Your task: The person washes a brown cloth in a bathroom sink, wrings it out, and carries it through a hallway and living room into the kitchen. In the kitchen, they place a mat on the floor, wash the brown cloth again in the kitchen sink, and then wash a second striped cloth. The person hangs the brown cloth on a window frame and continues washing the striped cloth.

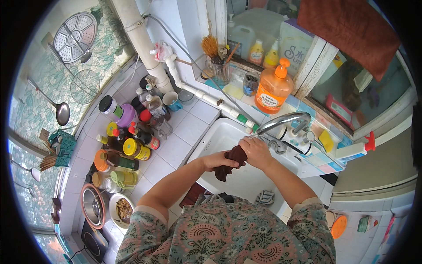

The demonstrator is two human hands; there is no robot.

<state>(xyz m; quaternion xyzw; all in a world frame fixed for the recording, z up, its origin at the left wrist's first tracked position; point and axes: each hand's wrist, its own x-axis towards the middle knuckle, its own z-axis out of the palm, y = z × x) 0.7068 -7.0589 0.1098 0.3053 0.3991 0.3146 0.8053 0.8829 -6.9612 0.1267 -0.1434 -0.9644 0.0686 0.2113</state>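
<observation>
Over the white sink (210,152), both of my hands grip a dark brown cloth (221,173). My left hand (220,160) is closed on its lower left part, and a loose end hangs below the fingers. My right hand (257,152) is closed on the upper right part, close under the silver faucet (285,118). The faucet's spout tip is partly hidden behind my right hand, and I cannot tell whether water runs. A striped rag (264,197) lies in the sink's near right part.
An orange pump bottle (272,90) stands on the ledge behind the faucet. A spray bottle (356,151) is at the right. Several jars and bottles crowd the left counter around a yellow-lidded jar (136,149). A bowl of food (123,209) sits nearer, beside a metal pot (93,206).
</observation>
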